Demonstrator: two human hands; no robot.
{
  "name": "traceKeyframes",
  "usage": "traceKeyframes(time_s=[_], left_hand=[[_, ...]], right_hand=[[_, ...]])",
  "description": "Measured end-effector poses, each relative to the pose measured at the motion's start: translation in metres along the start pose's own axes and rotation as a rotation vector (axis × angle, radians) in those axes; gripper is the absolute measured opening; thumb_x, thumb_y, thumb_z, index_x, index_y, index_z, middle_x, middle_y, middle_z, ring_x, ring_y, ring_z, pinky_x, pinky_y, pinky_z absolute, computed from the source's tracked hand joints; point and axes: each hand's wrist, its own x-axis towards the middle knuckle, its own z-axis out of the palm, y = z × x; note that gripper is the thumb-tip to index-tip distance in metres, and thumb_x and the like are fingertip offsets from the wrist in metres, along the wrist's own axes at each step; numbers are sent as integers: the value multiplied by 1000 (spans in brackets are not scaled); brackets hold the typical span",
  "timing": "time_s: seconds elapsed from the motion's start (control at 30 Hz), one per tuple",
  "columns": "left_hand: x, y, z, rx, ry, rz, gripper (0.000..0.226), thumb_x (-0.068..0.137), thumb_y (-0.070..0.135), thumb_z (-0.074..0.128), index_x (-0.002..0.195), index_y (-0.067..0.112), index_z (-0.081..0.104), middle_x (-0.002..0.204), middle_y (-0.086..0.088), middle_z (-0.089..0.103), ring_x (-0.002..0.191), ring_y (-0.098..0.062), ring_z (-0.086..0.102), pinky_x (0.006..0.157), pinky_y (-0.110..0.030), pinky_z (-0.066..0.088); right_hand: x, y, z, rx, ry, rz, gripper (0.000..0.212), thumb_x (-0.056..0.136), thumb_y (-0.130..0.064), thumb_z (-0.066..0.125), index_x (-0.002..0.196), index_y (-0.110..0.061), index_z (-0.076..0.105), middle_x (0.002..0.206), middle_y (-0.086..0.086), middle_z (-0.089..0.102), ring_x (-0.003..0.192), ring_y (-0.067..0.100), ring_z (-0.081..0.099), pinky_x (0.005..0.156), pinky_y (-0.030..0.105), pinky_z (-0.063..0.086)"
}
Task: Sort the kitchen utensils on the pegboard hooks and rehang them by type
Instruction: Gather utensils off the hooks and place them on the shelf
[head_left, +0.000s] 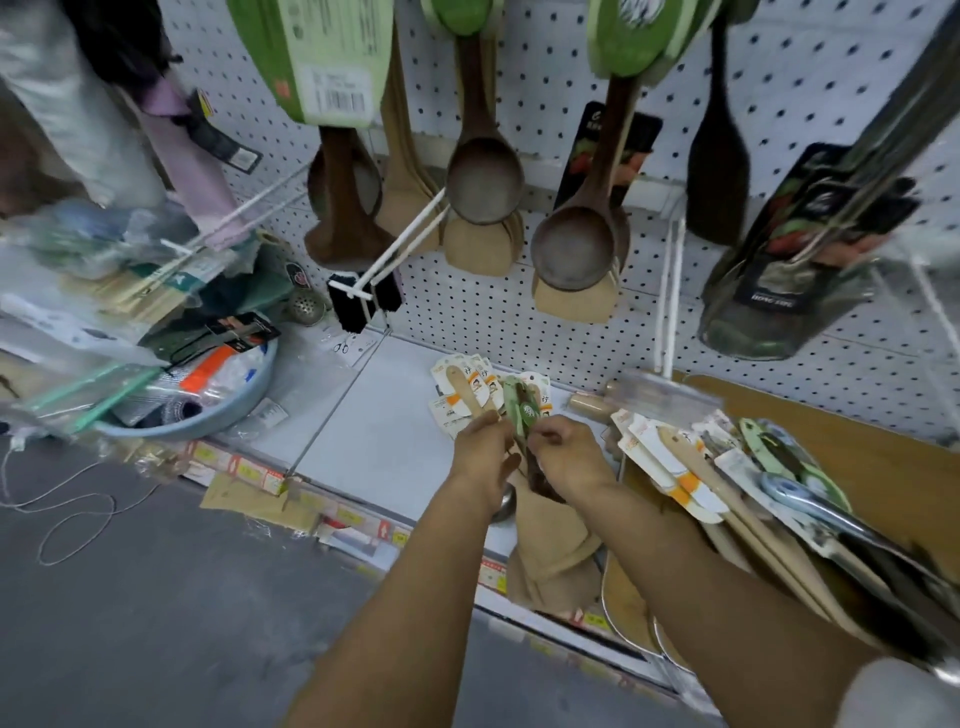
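My left hand (480, 449) grips a bundle of light wooden spatulas (470, 397) with white-and-orange card tags, held over the low shelf. My right hand (569, 457) pinches a dark wooden utensil with a green card tag (519, 410) beside that bundle. The spatula blades (550, 551) hang down below both hands. A second pile of tagged wooden and metal utensils (717, 478) lies along my right forearm on a wooden board (852, 462). On the white pegboard (561, 104) hang dark wooden ladles (571, 249), light spatulas (478, 244) and packaged tongs (810, 228). A white hook (400, 249) juts out bare.
A blue basin (223, 410) full of packaged goods sits on the shelf at left, with bagged items (104, 260) above it. Another person (104, 104) stands at the upper left. A white shelf (384, 441) with price tags runs along the grey floor (156, 597).
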Motion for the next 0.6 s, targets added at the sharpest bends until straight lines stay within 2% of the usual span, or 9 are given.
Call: traceKeyframes(time_s=[0.07, 0.13, 0.2, 0.3, 0.4, 0.53, 0.6], left_hand=[[-23, 8, -1, -6, -1, 55, 24, 95, 7, 50, 114, 20, 57, 97, -8, 66, 81, -18, 60, 83, -35, 48], [-46, 16, -4, 4, -3, 127, 30, 96, 5, 51, 124, 13, 54, 99, -12, 67, 84, -20, 63, 79, -34, 52], [-71, 24, -6, 3, -13, 180, 30, 96, 4, 51, 125, 10, 55, 100, -13, 68, 82, -20, 67, 67, -29, 54], [-108, 44, -5, 7, -19, 264, 28, 98, 6, 50, 124, 10, 57, 101, -12, 68, 78, -17, 68, 59, -23, 53], [-137, 66, 1, 38, -41, 355, 28, 98, 7, 50, 124, 10, 58, 101, -9, 69, 82, -17, 68, 61, -22, 53], [-163, 98, 13, 46, -93, 435, 25, 99, 10, 49, 123, 12, 58, 99, -4, 68, 79, -11, 68, 59, -19, 54], [-169, 111, 16, 36, -128, 453, 25, 99, 10, 49, 122, 13, 58, 99, -5, 70, 84, -13, 70, 67, -22, 56]], right_hand=[[-20, -14, 1, 105, 5, -34, 22, 95, -13, 52, 111, -14, 66, 86, -1, 60, 72, 12, 55, 71, 25, 44], [-43, -31, -1, 190, 11, -81, 22, 95, -11, 50, 108, -16, 67, 82, -2, 60, 61, 5, 49, 59, 20, 39], [-65, -45, -3, 255, 9, -140, 21, 94, -8, 50, 104, -16, 67, 88, 1, 64, 66, 6, 53, 61, 19, 40], [-96, -69, -11, 339, -3, -191, 19, 95, -9, 52, 103, -17, 66, 98, 5, 69, 83, 16, 62, 70, 25, 48], [-117, -91, -24, 396, 32, -248, 19, 95, -11, 52, 103, -20, 68, 100, 7, 71, 86, 19, 66, 69, 30, 53], [-136, -126, -49, 442, 61, -339, 22, 95, -7, 53, 91, -26, 65, 87, -2, 68, 84, 14, 65, 68, 23, 51], [-138, -140, -59, 456, 88, -371, 22, 94, -7, 53, 91, -26, 65, 86, -3, 68, 84, 14, 65, 70, 26, 53]])
